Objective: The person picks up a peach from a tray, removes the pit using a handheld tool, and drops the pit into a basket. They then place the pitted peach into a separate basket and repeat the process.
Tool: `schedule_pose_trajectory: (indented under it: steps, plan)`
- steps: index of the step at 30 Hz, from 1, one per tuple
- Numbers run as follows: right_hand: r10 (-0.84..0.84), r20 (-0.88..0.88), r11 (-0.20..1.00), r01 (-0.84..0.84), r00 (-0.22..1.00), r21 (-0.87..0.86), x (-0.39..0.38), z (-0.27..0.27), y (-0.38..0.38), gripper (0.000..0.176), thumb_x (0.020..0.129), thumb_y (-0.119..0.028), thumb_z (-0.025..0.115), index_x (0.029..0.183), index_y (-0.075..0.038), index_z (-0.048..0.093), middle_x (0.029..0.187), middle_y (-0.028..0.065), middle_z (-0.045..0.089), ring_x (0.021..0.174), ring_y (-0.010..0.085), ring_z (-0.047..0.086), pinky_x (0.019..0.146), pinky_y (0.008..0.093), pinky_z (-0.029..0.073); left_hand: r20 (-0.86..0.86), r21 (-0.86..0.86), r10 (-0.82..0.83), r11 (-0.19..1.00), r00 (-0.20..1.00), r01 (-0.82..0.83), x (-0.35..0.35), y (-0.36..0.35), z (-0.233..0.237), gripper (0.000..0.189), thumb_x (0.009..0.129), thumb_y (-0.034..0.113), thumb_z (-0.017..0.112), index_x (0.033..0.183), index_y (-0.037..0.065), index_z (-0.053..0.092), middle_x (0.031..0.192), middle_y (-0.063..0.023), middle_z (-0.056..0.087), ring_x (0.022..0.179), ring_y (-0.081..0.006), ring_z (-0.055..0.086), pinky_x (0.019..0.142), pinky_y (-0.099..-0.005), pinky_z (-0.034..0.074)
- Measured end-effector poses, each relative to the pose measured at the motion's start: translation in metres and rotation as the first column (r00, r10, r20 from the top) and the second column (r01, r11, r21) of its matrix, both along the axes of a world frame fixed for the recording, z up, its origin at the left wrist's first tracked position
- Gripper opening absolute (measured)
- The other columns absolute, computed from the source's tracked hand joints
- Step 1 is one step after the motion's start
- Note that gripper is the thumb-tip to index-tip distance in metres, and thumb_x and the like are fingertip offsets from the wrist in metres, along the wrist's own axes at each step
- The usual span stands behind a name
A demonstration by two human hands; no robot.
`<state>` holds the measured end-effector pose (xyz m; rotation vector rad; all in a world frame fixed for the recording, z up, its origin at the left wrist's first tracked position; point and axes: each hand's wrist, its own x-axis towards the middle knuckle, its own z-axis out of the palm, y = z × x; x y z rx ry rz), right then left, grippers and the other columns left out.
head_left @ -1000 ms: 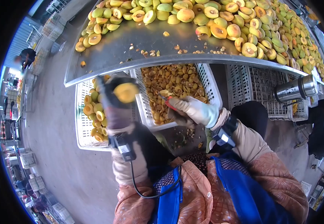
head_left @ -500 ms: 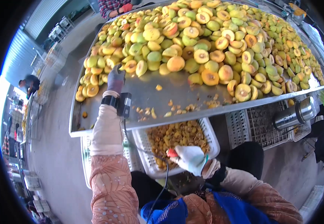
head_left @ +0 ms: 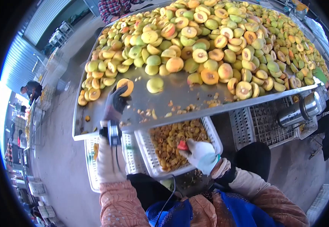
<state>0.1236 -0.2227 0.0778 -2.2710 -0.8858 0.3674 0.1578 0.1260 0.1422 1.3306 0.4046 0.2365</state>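
Observation:
My left hand [head_left: 115, 102], in a dark glove, grips a halved peach [head_left: 126, 84] over the near left part of the metal table, its orange cut face showing. My right hand [head_left: 203, 154], in a white glove, is closed around a small red object [head_left: 182, 145], perhaps a tool's handle; the rest of it is hidden. That hand hovers over a white plastic basket [head_left: 217, 143] holding brownish-yellow fruit scraps [head_left: 172, 142]. A heap of peach halves [head_left: 194, 45] covers much of the table. One greenish-yellow peach [head_left: 155, 85] lies apart, to the right of my left hand.
The metal table's raised front edge [head_left: 194, 116] runs between my hands. More white crates [head_left: 244, 128] stand below, with a steel flask [head_left: 300, 110] on the right. A green-gloved co-worker's hand [head_left: 319, 75] reaches the heap at right; a plaid sleeve [head_left: 109, 9] is across the table.
My left hand has drawn back from the heap toward me and now holds a peach half. A peach now lies apart on the metal. My right hand has shifted slightly right and up.

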Motion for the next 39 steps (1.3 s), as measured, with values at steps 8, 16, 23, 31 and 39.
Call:
schedule_pose_trajectory:
  steps: [8, 16, 23, 31, 39]
  plan:
    - [0.147, -0.39, 0.921, 0.019, 0.909, 0.39, -0.028, 0.031, 0.006, 0.037, 0.09, -0.037, 0.059, 0.092, 0.0, 0.056, 0.068, 0.022, 0.06, 0.067, 0.0412, 0.061, 0.056, 0.0435, 0.046, 0.364, 0.105, 0.159, 0.972, 0.918, -0.211, -0.13, -0.135, -0.054, 0.049, 0.091, 0.037, 0.052, 0.121, -0.002, 0.051, 0.117, -0.0198, 0.059, 0.1, -0.0313, 0.062, 0.074, -0.0349, 0.053]
    - [0.175, -0.322, 0.912, -0.03, 0.93, 0.408, -0.057, 0.031, 0.012, 0.04, 0.092, -0.039, 0.055, 0.097, 0.001, 0.057, 0.079, 0.0242, 0.062, 0.079, 0.041, 0.062, 0.066, 0.0428, 0.048, 0.271, 0.695, 0.112, 0.665, 0.956, -0.274, -0.153, -0.193, -0.023, 0.045, 0.098, 0.037, 0.043, 0.119, -0.002, 0.049, 0.107, -0.0162, 0.061, 0.094, -0.0265, 0.063, 0.083, -0.0362, 0.054]
    - [0.151, -0.365, 0.915, 0.01, 0.919, 0.404, -0.062, 0.027, 0.018, 0.048, 0.094, -0.046, 0.05, 0.101, 0.001, 0.056, 0.084, 0.0248, 0.062, 0.084, 0.0425, 0.061, 0.069, 0.0422, 0.047, 0.341, -0.448, 0.351, 0.876, 0.872, -0.178, -0.146, -0.2, -0.037, 0.058, 0.096, 0.051, 0.039, 0.111, -0.003, 0.055, 0.099, -0.0166, 0.063, 0.092, -0.0271, 0.063, 0.084, -0.036, 0.052]
    - [0.132, -0.366, 0.928, 0.015, 0.921, 0.372, -0.057, 0.019, 0.025, 0.053, 0.093, -0.05, 0.048, 0.099, 0.002, 0.056, 0.078, 0.025, 0.061, 0.079, 0.0442, 0.06, 0.066, 0.0436, 0.047, 0.212, -0.275, 0.479, 0.865, 0.852, -0.419, -0.138, -0.195, -0.05, 0.06, 0.102, 0.045, 0.028, 0.104, -0.006, 0.058, 0.096, -0.0136, 0.064, 0.088, -0.0191, 0.061, 0.082, -0.03, 0.049]
    - [0.174, -0.452, 0.918, 0.023, 0.875, 0.397, -0.055, 0.016, 0.034, 0.052, 0.093, -0.048, 0.051, 0.095, 0.003, 0.06, 0.071, 0.0219, 0.062, 0.071, 0.0392, 0.063, 0.061, 0.0405, 0.047, 0.268, 0.08, 0.428, 0.883, 0.863, -0.463, -0.136, -0.197, -0.06, 0.054, 0.103, 0.044, 0.025, 0.108, -0.001, 0.055, 0.094, -0.0094, 0.064, 0.084, -0.0163, 0.06, 0.077, -0.0272, 0.05]
